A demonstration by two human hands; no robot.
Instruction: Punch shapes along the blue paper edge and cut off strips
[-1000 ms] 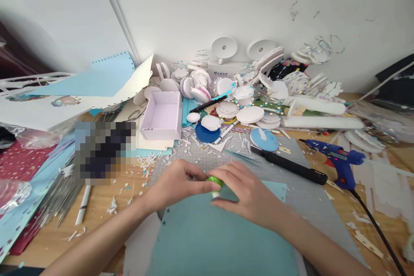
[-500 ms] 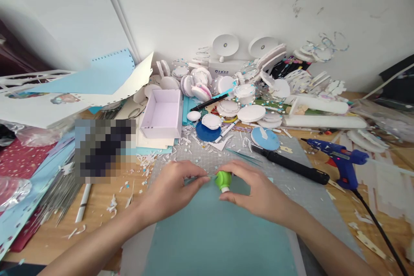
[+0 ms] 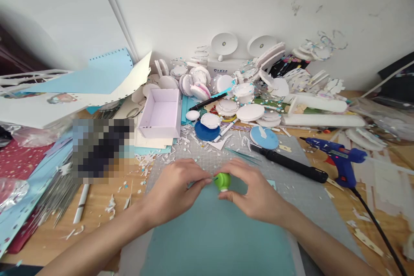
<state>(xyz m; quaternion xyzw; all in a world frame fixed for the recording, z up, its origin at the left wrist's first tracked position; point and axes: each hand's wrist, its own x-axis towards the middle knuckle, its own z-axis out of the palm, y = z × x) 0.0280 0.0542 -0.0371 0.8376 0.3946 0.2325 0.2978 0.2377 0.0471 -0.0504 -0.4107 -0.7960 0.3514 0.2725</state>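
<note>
Since the punch (image 3: 223,180) looks light, stiff & prob. slick, we'd hold it top-to-base, as our R grip (image 3: 250,189) does, above the blue sheet (image 3: 220,237); our L grip (image 3: 179,187) pinches a thin strip (image 3: 214,178), prob. easily creased, at its side.

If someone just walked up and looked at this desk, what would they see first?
Probably the bright green gadget, held between the thumb and fingers of the right hand above a blue-green sheet. After that, their eyes might jump to the blue glue gun off to the right, or the big heap of white discs at the back.
</note>
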